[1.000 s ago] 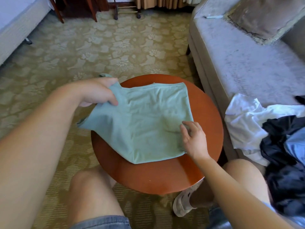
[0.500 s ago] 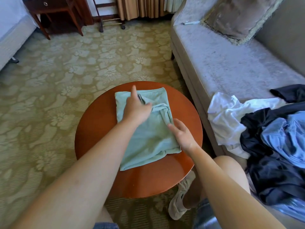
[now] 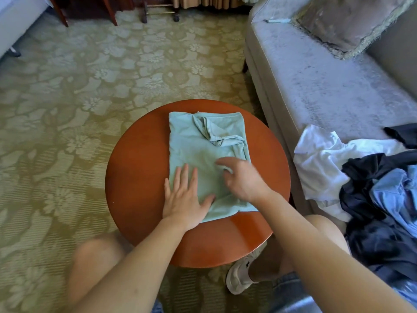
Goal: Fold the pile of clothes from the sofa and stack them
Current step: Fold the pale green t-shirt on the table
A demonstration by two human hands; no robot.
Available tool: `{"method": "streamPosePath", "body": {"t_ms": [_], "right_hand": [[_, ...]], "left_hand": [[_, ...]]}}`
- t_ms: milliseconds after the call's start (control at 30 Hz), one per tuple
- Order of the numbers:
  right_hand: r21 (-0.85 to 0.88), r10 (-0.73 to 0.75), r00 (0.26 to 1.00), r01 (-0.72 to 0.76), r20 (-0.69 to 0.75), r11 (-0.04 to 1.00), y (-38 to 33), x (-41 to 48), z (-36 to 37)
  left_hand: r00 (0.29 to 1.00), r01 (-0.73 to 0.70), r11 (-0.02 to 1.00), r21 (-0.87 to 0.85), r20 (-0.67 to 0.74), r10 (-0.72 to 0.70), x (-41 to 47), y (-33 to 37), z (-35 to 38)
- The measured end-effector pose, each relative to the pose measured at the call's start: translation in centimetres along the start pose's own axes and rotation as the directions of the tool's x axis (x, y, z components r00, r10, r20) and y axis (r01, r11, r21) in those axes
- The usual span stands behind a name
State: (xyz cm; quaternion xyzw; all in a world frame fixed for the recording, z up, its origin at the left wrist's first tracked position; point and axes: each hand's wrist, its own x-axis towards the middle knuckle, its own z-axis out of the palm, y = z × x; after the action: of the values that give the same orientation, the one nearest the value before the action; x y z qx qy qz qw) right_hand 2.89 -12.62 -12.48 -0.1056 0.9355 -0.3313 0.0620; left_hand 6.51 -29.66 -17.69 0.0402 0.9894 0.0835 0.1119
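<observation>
We press our left hand [image 3: 185, 199] flat, fingers straight, on the near edge of the folded green shirt [image 3: 203, 141] lying on the round table [image 3: 135, 177], while our blurred right hand [image 3: 243, 179] hovers over it, grip loose and empty.

A pale teal garment [image 3: 203, 154] on a red-brown desk [image 3: 135, 177]; olive floral carpet [image 3: 90, 86]; grey sofa [image 3: 316, 86]; white, black and blue clothes [image 3: 361, 177].
</observation>
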Motion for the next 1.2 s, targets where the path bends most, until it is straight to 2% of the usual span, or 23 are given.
{"method": "streamPosePath", "body": {"t_ms": [67, 100, 133, 167, 233, 267, 300, 333, 400, 433, 467, 533, 633, 733, 800, 833, 933, 1033, 1100, 1200], "right_hand": [[-0.1, -0.104, 0.975, 0.126, 0.195, 0.987, -0.1, 2.3, 1.4], [-0.144, -0.097, 0.972, 0.13, 0.215, 0.981, 0.3, 3.8, 1.8], [-0.18, -0.043, 0.98, 0.079, 0.194, 0.98, 0.6, 5.3, 1.9], [-0.191, 0.064, 0.989, -0.038, 0.131, 0.981, 1.0, 6.8, 1.7], [-0.127, 0.332, 0.942, -0.336, -0.048, 0.933, 1.4, 8.7, 0.2], [-0.127, 0.38, 0.917, -0.394, -0.122, 0.91, 1.7, 9.2, -0.2], [-0.194, 0.346, 0.925, -0.372, -0.157, 0.908, 1.8, 9.3, -0.4], [-0.28, 0.265, 0.956, -0.291, -0.127, 0.915, 1.9, 9.2, -0.4], [-0.398, 0.121, 0.99, -0.084, 0.069, 0.914, 2.3, 8.8, 0.1], [-0.434, 0.109, 0.983, -0.034, 0.149, 0.9, 2.7, 8.3, 0.3], [-0.46, 0.127, 0.976, -0.033, 0.175, 0.887, 3.0, 7.9, 0.5], [-0.494, 0.185, 0.977, -0.109, 0.108, 0.862, 3.0, 6.8, 0.6], [-0.58, 0.239, 0.971, -0.189, 0.009, 0.792, 1.3, 5.0, 0.7], [-0.531, 0.278, 0.954, -0.294, -0.113, 0.795, 0.7, 4.0, 0.7], [-0.444, 0.351, 0.923, -0.383, -0.158, 0.81, 1.2, 3.6, 0.9], [-0.378, 0.396, 0.904, -0.426, -0.159, 0.822, 1.6, 3.3, 1.2], [-0.174, 0.499, 0.838, -0.538, -0.223, 0.825, 2.8, 2.1, 1.9], [-0.094, 0.553, 0.784, -0.597, -0.283, 0.797, 3.7, 1.6, 1.5], [-0.002, 0.569, 0.79, -0.585, -0.229, 0.811, 3.4, 2.3, 0.5], [0.162, 0.598, 0.798, -0.582, -0.074, 0.797, 2.6, 3.9, -1.0]], "left_hand": [[0.999, -0.034, 0.999, 0.017, -0.013, 0.034, 0.2, -0.6, 0.0], [0.999, -0.05, 0.999, 0.022, -0.016, 0.05, 0.4, -1.1, -0.1], [0.998, -0.062, 0.998, 0.027, -0.016, 0.063, 0.6, -1.5, -0.3], [0.997, -0.072, 0.997, 0.032, -0.011, 0.073, 0.7, -1.9, -0.4], [0.996, -0.089, 0.995, 0.035, 0.013, 0.089, 1.1, -2.7, -0.6], [0.995, -0.103, 0.994, 0.038, 0.023, 0.102, 1.2, -3.0, -0.8], [0.992, -0.121, 0.992, 0.048, 0.034, 0.119, 1.5, -3.4, -1.0], [0.989, -0.142, 0.988, 0.061, 0.049, 0.139, 1.7, -3.8, -1.3], [0.982, -0.179, 0.98, 0.09, 0.077, 0.172, 2.6, -4.8, -1.9], [0.981, -0.184, 0.978, 0.1, 0.086, 0.176, 3.0, -5.5, -2.3], [0.982, -0.173, 0.979, 0.11, 0.092, 0.163, 3.5, -6.4, -2.8], [0.995, -0.084, 0.987, 0.138, 0.073, 0.075, 4.6, -8.5, -4.1], [0.985, 0.171, 0.977, 0.126, -0.018, -0.17, 5.7, -11.3, -6.1], [0.921, 0.37, 0.921, -0.123, -0.082, -0.381, 5.6, -10.3, -6.7], [0.885, 0.426, 0.839, -0.34, -0.036, -0.464, 5.0, -7.8, -6.5], [0.881, 0.433, 0.816, -0.384, -0.013, -0.474, 4.6, -6.7, -6.1], [0.895, 0.401, 0.865, -0.301, -0.072, -0.44, 2.7, -5.4, -4.1], [0.876, 0.369, 0.888, -0.275, -0.217, -0.431, 1.3, -6.1, -2.4], [0.858, 0.357, 0.877, -0.321, -0.258, -0.443, 1.1, -6.3, -2.1], [0.831, 0.381, 0.834, -0.399, -0.247, -0.498, 1.7, -6.6, -2.6]]}}
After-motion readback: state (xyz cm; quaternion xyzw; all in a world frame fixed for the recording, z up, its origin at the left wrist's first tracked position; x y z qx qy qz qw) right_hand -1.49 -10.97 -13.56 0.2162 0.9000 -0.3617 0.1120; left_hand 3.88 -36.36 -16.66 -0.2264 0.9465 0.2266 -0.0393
